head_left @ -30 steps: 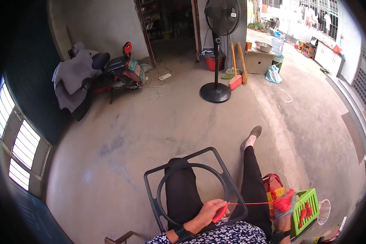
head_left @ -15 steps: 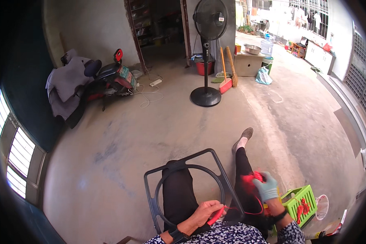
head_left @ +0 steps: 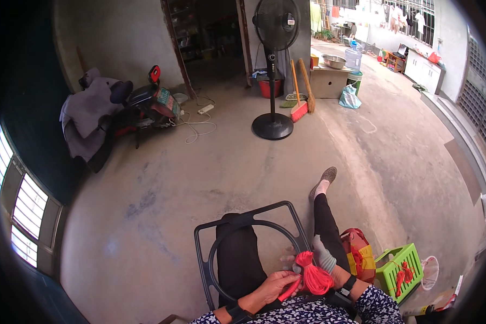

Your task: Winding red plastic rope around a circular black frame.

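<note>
my left hand (head_left: 272, 285) pinches a red tool (head_left: 289, 288) at the base of the red yarn bundle (head_left: 313, 275), my gloved right hand (head_left: 325, 257) wraps it from three o'clock, over my lap.

Soft daylight, dark fisheye-bent rim

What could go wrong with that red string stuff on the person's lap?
1. The loose bundle of red cord is bunched between the bare left hand and the grey-gloved right hand, so it might tangle.
2. It sits over the black metal frame with a ring, where strands could snag.
3. If it slips, it could land on the dusty concrete floor.
</note>
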`<state>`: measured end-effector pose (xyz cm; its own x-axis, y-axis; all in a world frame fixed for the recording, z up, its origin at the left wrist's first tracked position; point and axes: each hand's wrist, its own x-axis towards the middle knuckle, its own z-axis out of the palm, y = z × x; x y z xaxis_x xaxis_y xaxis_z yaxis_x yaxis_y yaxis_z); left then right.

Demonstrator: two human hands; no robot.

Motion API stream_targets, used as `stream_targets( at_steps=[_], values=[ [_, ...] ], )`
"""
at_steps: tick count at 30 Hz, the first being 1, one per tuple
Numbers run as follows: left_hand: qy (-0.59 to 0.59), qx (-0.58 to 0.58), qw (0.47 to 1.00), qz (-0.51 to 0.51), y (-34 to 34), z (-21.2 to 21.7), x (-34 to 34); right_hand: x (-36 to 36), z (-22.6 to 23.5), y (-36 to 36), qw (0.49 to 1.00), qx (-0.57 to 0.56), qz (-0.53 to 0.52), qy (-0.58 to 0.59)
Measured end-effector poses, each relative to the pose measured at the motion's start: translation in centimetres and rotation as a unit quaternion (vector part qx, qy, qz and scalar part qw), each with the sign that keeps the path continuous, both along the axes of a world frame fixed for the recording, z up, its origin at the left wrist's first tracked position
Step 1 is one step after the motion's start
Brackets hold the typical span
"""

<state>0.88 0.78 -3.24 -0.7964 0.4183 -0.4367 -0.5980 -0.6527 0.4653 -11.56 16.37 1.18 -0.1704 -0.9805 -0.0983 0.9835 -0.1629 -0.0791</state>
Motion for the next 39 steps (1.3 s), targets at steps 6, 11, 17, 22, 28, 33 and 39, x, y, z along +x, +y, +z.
stream_targets(
  at_steps=[6, 11, 17, 22, 28, 33, 39],
  values=[
    [-0.005, -0.138, 0.986, 0.099, -0.4, 3.2, 0.1, 0.2, -1.2, 0.4, 0.832, 0.344, 0.006, 0.436],
    [0.004, -0.144, 0.985, 0.100, -0.4, 3.8, 1.4, 3.0, 0.6, 1.9, 0.616, 0.458, 0.080, 0.636],
    [0.015, -0.126, 0.985, 0.115, 0.3, 3.4, 1.7, 4.7, -2.0, 3.9, 0.873, 0.308, -0.026, 0.378],
    [0.054, -0.186, 0.969, 0.153, -1.3, 5.2, 1.0, 2.7, 1.7, 5.9, 0.777, 0.284, -0.043, 0.561],
    [-0.002, -0.099, 0.978, 0.186, -3.2, 4.8, 0.9, -0.1, 0.9, 12.7, 0.812, 0.456, -0.285, 0.225],
    [0.002, -0.101, 0.976, 0.192, -3.2, 3.7, 1.3, -0.9, -4.6, 21.4, 0.757, 0.534, -0.353, 0.131],
    [-0.016, -0.081, 0.978, 0.193, -2.6, 5.0, 1.5, -1.7, -7.3, 25.5, 0.659, 0.651, -0.326, 0.189]
  ],
)
